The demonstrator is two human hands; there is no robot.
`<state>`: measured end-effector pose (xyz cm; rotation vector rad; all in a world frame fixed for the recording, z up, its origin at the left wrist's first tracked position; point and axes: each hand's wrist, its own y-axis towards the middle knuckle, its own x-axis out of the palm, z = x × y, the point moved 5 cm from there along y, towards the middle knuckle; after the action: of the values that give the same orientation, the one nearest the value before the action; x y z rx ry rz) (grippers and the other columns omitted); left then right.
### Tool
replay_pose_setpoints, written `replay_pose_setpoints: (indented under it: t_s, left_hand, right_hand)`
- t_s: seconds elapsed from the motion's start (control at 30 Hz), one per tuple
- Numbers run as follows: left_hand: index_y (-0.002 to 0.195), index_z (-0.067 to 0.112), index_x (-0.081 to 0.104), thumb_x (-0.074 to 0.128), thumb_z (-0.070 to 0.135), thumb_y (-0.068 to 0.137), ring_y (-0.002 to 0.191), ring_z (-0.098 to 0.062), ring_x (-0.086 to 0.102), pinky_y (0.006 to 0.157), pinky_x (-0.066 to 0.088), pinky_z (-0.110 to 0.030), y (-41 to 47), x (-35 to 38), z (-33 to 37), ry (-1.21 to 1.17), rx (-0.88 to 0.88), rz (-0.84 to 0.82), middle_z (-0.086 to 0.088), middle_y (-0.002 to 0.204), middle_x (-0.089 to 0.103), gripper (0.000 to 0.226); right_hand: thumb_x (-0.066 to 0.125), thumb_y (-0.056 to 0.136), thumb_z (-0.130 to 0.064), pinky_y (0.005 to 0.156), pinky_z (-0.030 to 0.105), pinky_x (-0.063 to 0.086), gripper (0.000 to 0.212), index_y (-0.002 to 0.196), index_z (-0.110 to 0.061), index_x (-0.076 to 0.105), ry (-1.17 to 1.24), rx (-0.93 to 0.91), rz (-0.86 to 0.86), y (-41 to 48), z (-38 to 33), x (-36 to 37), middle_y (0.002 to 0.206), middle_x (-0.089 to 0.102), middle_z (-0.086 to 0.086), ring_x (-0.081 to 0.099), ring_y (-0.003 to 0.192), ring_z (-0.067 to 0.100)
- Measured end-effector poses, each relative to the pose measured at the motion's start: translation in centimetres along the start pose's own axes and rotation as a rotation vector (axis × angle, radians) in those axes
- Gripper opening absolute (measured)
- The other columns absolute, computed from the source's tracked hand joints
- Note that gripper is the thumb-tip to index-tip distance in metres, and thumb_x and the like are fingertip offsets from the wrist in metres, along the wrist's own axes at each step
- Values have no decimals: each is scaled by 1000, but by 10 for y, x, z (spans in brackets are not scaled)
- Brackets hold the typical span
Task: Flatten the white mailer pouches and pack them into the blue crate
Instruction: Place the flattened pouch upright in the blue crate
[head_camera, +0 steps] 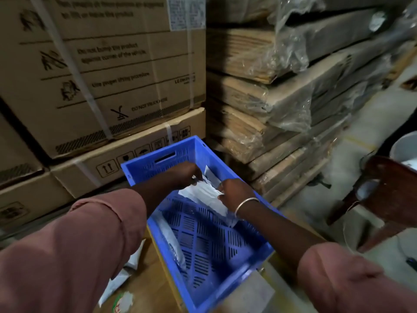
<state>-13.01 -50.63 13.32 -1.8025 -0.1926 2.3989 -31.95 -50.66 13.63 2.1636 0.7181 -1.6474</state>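
Observation:
A blue perforated crate stands on a cardboard surface in front of me. Both hands reach into its far half. My left hand pinches the far end of a white mailer pouch, and my right hand, with a metal bangle on the wrist, grips the pouch's near right edge. The pouch lies low in the crate against the right wall. Another white pouch leans in the far right corner behind it. A clear plastic-wrapped pouch lies along the crate's left inner wall.
Stacked cardboard cartons rise behind and to the left. Plastic-wrapped flat cartons are piled to the right. Loose white pouches lie on the cardboard at the crate's left. A dark wooden chair stands at the right.

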Motion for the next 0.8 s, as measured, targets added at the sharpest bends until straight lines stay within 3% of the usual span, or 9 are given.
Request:
replay_pose_setpoints:
  t_s: [0.23,0.33,0.57,0.8]
  left_hand:
    - [105,22,75,66,0,87,94,-11,69,81,53,-27,30,37,-12,33,-39,-71,2,107,74,30]
    - [103,20,76,65,0,87,94,-14,71,87,57,-31,41,45,-11,38,-30,-82,1,106,73,28]
    - [106,22,75,63,0,85,99,-14,69,88,52,-26,51,56,-9,73,15,-41,2,106,74,32]
    - [103,23,77,75,11,84,110,-21,61,88,53,-37,52,57,-7,145,82,19,-1,114,63,23]
  right_hand:
    - [62,88,-18,82,40,55,21,109,-14,65,-150,1,-45,19,2,40,107,71,11,67,104,33]
    - [60,88,-11,79,40,55,19,107,-11,65,-192,-12,-40,21,0,46,106,71,13,68,102,33]
    - [52,89,-2,78,39,55,23,105,-8,67,-255,-11,-33,27,2,51,103,71,15,67,101,34]
    - [53,90,-2,79,39,56,23,105,-10,67,-254,29,-47,32,9,56,105,71,12,68,101,31]
